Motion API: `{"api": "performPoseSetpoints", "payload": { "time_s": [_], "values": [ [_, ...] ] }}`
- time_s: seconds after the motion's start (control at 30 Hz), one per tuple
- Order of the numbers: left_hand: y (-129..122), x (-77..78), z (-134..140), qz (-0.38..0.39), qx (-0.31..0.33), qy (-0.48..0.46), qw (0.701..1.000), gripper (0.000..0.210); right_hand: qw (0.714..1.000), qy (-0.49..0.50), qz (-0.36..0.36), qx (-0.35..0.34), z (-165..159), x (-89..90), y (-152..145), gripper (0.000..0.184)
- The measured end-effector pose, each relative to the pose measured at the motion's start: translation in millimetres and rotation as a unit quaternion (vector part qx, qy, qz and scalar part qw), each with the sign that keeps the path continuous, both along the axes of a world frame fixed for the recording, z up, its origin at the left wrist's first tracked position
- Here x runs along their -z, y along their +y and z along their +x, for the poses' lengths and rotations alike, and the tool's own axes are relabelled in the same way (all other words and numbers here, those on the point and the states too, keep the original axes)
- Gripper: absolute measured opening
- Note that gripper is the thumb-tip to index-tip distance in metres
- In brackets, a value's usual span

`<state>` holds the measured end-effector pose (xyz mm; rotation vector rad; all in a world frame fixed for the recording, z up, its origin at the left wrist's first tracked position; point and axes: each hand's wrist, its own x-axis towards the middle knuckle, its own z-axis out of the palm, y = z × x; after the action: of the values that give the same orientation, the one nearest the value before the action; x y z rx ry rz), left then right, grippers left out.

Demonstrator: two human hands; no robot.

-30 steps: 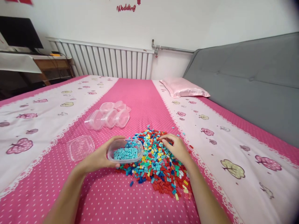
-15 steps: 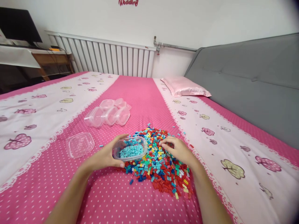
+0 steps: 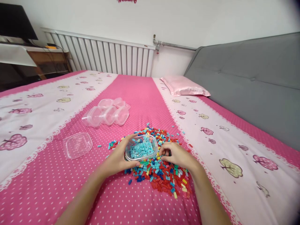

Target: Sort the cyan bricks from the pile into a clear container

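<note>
My left hand (image 3: 122,156) grips a clear plastic container (image 3: 153,153) by its left side, thumb in front and fingers behind. Light-blue toy bricks (image 3: 142,148) partly fill it. The container is tilted toward me over a heap of mixed toy bricks (image 3: 161,178) in red, blue, green, yellow and white. Just right of the container, my right hand (image 3: 177,154) hovers at the heap with its fingers curled in toward the thumb. Whatever is between those fingertips is too small to make out.
A clear lid (image 3: 78,145) lies on the pink dotted bedspread (image 3: 131,206) at the left. Several empty clear containers (image 3: 105,114) are grouped behind it. Farther back are a pink pillow (image 3: 184,86), a grey headboard (image 3: 253,65) and a white radiator (image 3: 100,51).
My left hand has carried the container rightward over the heap, uncovering bricks at its left. My right hand has shifted slightly down, its fingers now more curled and closer to the container.
</note>
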<state>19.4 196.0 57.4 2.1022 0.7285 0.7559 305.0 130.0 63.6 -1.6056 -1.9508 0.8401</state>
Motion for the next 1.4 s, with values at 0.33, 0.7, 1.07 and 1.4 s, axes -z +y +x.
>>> {"api": "performPoseSetpoints", "payload": {
  "time_s": [0.33, 0.7, 1.07, 1.4],
  "values": [
    [-4.7, -3.0, 3.1, 0.049, 0.033, 0.022, 0.998, 0.092, 0.998, 0.03, 0.049, 0.006, 4.2, -2.4, -0.8, 0.008],
    [-15.7, -1.8, 16.5, 0.071, 0.05, 0.03, 0.996, 0.092, 0.962, 0.039, 0.248, 0.109, -37.0, -32.4, -11.6, 0.007],
    [-22.6, -5.0, 24.6, 0.099, 0.072, 0.028, 0.992, 0.087, 0.946, -0.181, 0.255, 0.091, -56.3, -28.7, -16.9, 0.008],
    [-21.1, -2.5, 24.3, 0.102, 0.075, 0.027, 0.992, 0.09, 0.959, -0.175, 0.225, 0.007, -68.6, -34.4, -20.0, 0.007]
  ]
}}
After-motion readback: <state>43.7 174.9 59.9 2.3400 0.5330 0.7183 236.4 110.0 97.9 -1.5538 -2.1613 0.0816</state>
